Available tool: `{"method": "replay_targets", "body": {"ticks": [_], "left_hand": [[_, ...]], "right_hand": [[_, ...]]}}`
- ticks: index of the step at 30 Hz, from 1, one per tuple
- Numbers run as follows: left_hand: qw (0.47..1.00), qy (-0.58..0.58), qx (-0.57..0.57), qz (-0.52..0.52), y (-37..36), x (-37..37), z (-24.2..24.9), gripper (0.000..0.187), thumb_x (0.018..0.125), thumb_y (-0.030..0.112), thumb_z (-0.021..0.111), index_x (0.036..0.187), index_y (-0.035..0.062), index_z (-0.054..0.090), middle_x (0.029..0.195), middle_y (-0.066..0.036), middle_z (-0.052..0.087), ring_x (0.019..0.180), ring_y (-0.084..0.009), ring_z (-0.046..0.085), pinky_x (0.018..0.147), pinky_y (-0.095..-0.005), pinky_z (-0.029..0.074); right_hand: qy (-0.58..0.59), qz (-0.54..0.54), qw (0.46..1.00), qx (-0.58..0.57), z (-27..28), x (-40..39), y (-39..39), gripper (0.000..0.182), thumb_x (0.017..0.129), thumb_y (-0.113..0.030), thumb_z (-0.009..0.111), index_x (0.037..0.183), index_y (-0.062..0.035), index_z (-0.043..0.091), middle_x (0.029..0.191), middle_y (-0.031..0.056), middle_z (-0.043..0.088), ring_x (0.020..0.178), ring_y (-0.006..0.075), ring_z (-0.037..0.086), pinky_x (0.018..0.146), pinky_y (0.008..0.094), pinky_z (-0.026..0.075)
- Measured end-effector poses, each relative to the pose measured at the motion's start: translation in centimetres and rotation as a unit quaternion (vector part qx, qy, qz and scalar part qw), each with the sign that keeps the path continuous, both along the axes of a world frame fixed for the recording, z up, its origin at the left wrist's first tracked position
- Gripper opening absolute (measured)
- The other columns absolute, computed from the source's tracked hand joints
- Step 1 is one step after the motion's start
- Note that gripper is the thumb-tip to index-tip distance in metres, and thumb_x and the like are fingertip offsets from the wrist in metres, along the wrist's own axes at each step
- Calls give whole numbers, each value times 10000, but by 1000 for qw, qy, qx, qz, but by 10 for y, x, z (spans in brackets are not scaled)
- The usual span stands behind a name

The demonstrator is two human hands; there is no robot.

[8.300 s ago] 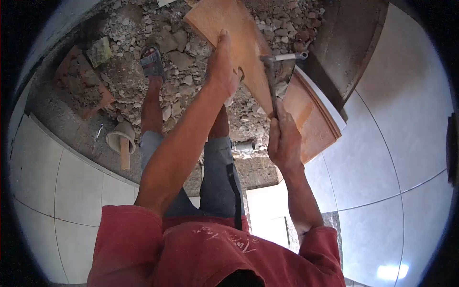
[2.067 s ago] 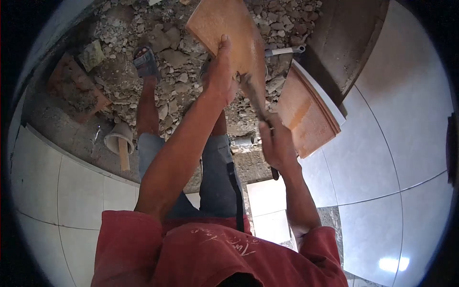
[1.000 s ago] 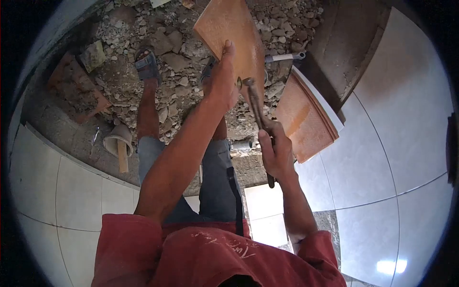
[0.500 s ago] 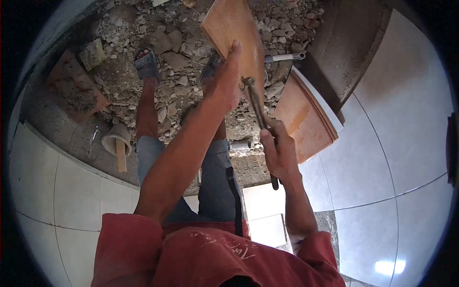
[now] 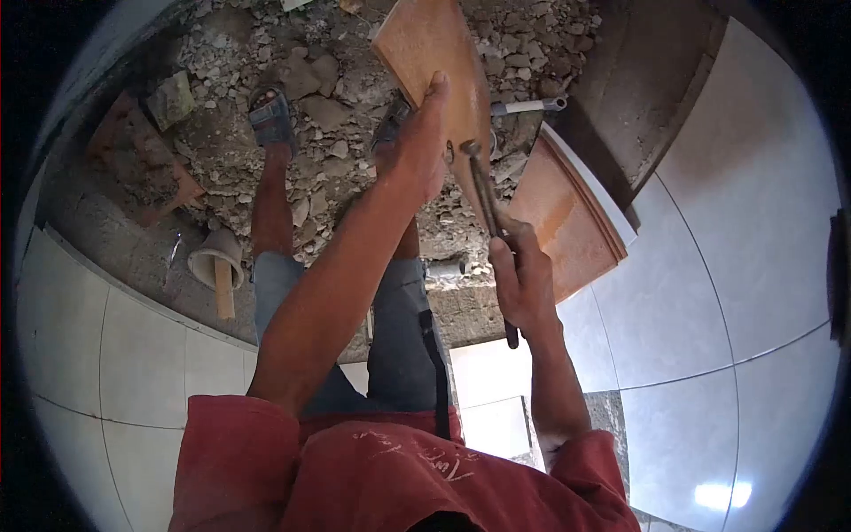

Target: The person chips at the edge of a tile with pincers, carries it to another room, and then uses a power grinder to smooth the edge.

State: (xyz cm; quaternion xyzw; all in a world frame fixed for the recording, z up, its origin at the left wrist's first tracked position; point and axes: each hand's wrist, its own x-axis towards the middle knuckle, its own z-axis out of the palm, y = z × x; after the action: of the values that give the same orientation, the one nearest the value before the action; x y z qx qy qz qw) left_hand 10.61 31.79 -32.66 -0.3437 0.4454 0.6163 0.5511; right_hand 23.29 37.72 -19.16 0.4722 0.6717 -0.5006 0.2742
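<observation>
My left hand [image 5: 425,142] grips a brown ceramic tile [image 5: 434,40], held tilted with its rough back facing me. The thumb lies along that back; the other fingers are hidden behind the tile. A small dark notch shows in the tile close to my left palm. My right hand [image 5: 528,279] is wrapped round the handle of a long dark metal tool with a small blunt head [image 5: 483,191], like a slim hammer. Its head overlaps the tile just right of the notch, and the handle's end sticks out below my fist.
Broken rubble [image 5: 310,97] covers the ground around my feet. Another brown-backed tile [image 5: 567,217] leans at the right, beside pale laid floor tiles [image 5: 683,284]. A bucket [image 5: 215,262] with a wooden handle in it stands at the left. A white pipe [image 5: 523,106] lies behind the held tile.
The tool's head has shifted slightly right, away from the notch, and my right hand has moved a little with it. The left hand and tile have hardly moved.
</observation>
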Motion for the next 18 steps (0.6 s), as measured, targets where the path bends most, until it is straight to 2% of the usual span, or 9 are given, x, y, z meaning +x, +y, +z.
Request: {"method": "replay_targets", "body": {"ticks": [2, 3, 5, 7, 9, 12, 14, 16, 18], "left_hand": [[999, -36, -15, -13, -4, 3, -1, 794, 891, 568, 447, 1397, -6, 236, 1342, -190, 367, 1242, -272, 380, 1027, -410, 310], [997, -64, -21, -24, -3, 2, -1, 823, 881, 586, 450, 1402, -10, 227, 1369, -193, 339, 1264, -271, 352, 1035, -408, 298], [999, -51, 11, -17, -1, 2, 0, 849, 871, 603, 450, 1407, -13, 217, 1385, -192, 313, 1281, -272, 326, 1038, -404, 289], [999, -36, 34, -7, -1, 1, -6, 876, 861, 620, 450, 1412, -16, 207, 1402, -192, 288, 1297, -273, 300, 1042, -400, 280], [998, -45, -47, -15, -4, 7, -13, 641, 919, 492, 464, 1380, 76, 303, 1362, -129, 400, 1251, -280, 396, 981, -516, 343], [999, -42, -23, 9, -2, 10, -16, 634, 919, 479, 472, 1377, 70, 309, 1366, -130, 395, 1257, -280, 392, 994, -502, 340], [999, -45, -12, 10, -4, 8, -15, 632, 921, 467, 476, 1376, 64, 306, 1365, -130, 396, 1258, -279, 391, 1004, -485, 339], [999, -51, -5, 9, -6, 5, -15, 629, 923, 455, 480, 1376, 57, 303, 1365, -129, 396, 1259, -277, 389, 1014, -467, 339], [994, -88, -67, -20, 1, -3, 0, 619, 933, 439, 464, 1377, 45, 290, 1362, -129, 395, 1255, -276, 393, 1025, -441, 339]], "right_hand": [[-20, -28, 999, -11, 7, -1, -2, 254, 932, -144, 455, 1122, 23, 472, 707, 212, 559, 643, 321, 595, 597, 388, 453], [-38, -7, 999, -24, 5, -4, -2, 248, 934, -145, 453, 1116, 22, 473, 697, 199, 556, 635, 297, 590, 591, 380, 451], [-75, 31, 996, -28, -2, -5, -1, 232, 936, -148, 450, 1092, 22, 479, 681, 174, 545, 623, 252, 577, 584, 358, 446], [-47, 15, 999, -23, 3, -2, 2, 229, 935, -148, 452, 1086, 21, 482, 686, 178, 548, 623, 254, 576, 591, 355, 447], [-34, -9, 999, -25, 8, -1, -1, 225, 933, -148, 455, 1080, 19, 485, 692, 181, 552, 623, 256, 576, 598, 353, 448], [-30, -19, 999, -8, 4, -5, 2, 224, 935, -156, 455, 1081, 11, 483, 692, 179, 554, 611, 237, 567, 586, 348, 446], [-68, -16, 996, -59, 0, 0, 6, 225, 935, -159, 458, 1091, 2, 477, 695, 174, 553, 611, 222, 564, 581, 344, 446], [-32, -28, 998, -36, 1, 3, 2, 235, 934, -156, 457, 1108, 0, 481, 685, 173, 543, 607, 218, 560, 569, 338, 441], [-65, -46, 996, -26, 5, 3, 0, 244, 936, -162, 459, 1114, 2, 490, 687, 175, 544, 597, 216, 555, 560, 335, 434]]}}
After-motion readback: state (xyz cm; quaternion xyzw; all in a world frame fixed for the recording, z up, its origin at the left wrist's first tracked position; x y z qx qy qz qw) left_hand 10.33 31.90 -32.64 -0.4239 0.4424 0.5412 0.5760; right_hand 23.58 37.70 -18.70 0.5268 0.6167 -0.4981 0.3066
